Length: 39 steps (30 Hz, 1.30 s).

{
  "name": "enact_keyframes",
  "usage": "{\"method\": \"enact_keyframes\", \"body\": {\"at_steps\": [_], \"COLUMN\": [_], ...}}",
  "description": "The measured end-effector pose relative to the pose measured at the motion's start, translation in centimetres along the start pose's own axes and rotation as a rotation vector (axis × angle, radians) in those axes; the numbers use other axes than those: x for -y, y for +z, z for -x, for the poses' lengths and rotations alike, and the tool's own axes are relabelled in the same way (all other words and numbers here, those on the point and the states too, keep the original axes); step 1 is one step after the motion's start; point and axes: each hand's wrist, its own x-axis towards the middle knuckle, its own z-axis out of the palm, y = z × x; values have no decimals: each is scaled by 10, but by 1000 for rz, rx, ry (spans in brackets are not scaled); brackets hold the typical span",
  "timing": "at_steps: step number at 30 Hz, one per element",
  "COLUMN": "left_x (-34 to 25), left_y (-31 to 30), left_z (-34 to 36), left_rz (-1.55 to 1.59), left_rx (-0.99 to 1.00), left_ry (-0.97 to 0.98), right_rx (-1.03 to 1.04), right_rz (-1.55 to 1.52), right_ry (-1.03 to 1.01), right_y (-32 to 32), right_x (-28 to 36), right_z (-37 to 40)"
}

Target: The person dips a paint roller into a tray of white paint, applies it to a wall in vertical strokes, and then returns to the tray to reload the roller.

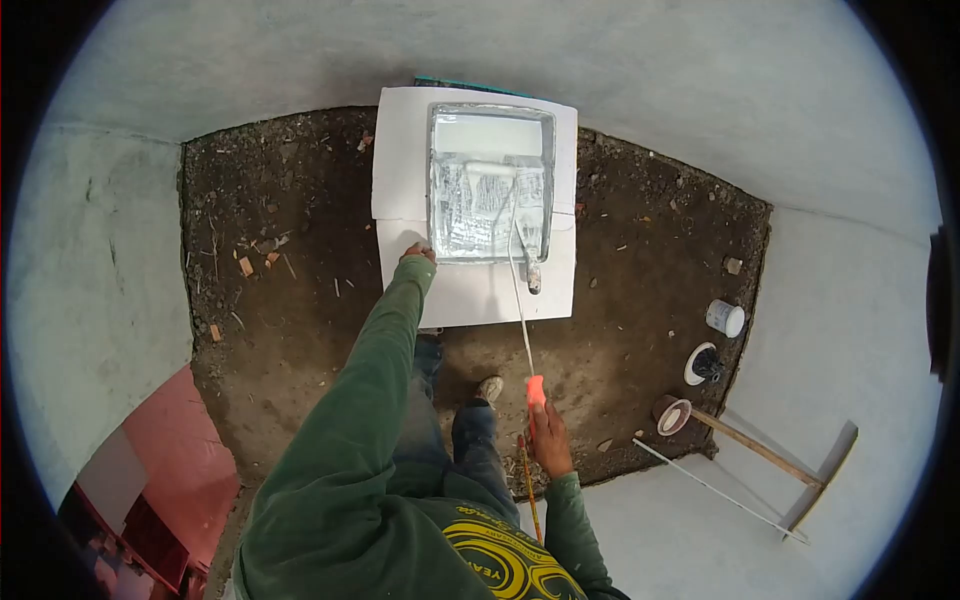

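My right hand (549,445) is wrapped round the orange handle (536,390) of a paint roller. The long thin rod runs forward to the roller's white sleeve (490,171), which lies across the paint tray (433,185). White paint (488,133) fills the far end of the tray, and its ribbed slope is streaked with white. At the tray's near left corner, my left hand (420,252) grips the rim with curled fingers. A paint-smeared hand tool (534,278), perhaps a brush or scraper, leans over the tray's near right edge.
White boards (480,298) lie under the tray on a dirt floor (290,350). On the right stand a white tub (724,318), a round container with dark stuff (703,364) and a brownish bucket (671,414). A wooden T-shaped tool (765,448) and a thin white rod (715,488) lean there. Pale walls surround the floor.
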Motion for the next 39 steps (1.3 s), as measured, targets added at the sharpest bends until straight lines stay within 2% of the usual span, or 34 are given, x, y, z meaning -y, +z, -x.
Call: {"method": "enact_keyframes", "body": {"at_steps": [2, 4, 6, 8, 9, 11, 14, 18, 20, 23, 27, 29, 32, 39], "left_x": [-2, -3, -1, 7, 4, -14, -30, -27, -20, -14, -13, -18, -25, -25], "left_y": [-4, -11, -5, 1, 0, -6, -13, -11, -5, -5, 3, 3, 3, 2], "left_z": [10, 1, -7, -13, -7, 14, 33, 45, 45, 49, 54, 75, 88, 85], "left_rz": [-21, -13, 8, -20, -24, 22, 50, 59, 351, 406, 404, 351, 426, 426], "left_rx": [43, 21, 15, -12, -11, 6, 46, 99, 113, 220, 255, 225, 193, 162], "left_ry": [66, 90, 115, 135, 133, 9, -15, 66, -30, -53, -94, 118, 226, 290], "right_rx": [204, 167, 121, 7, 8, 17, -18, 14, -37, -9, 14, 18, -49, -61], "right_rz": [-661, -622, -564, -478, -481, -530, -543, -530, -484, -512, -511, -439, -373, -360], "right_ry": [877, 831, 793, 694, 697, 784, 759, 813, 716, 736, 745, 734, 648, 616], "right_y": [-18, 22, 35, 35, 28, 6, 1, -7, -8, -13, -9, -16, -13, -29], "right_x": [25, -1, -14, -11, -5, 13, 17, 16, 13, 12, 3, 7, 0, 1], "right_z": [-4, 11, 14, -6, -18, -42, -47, -56, -59, -65, -62, -61, -55, -66]}}
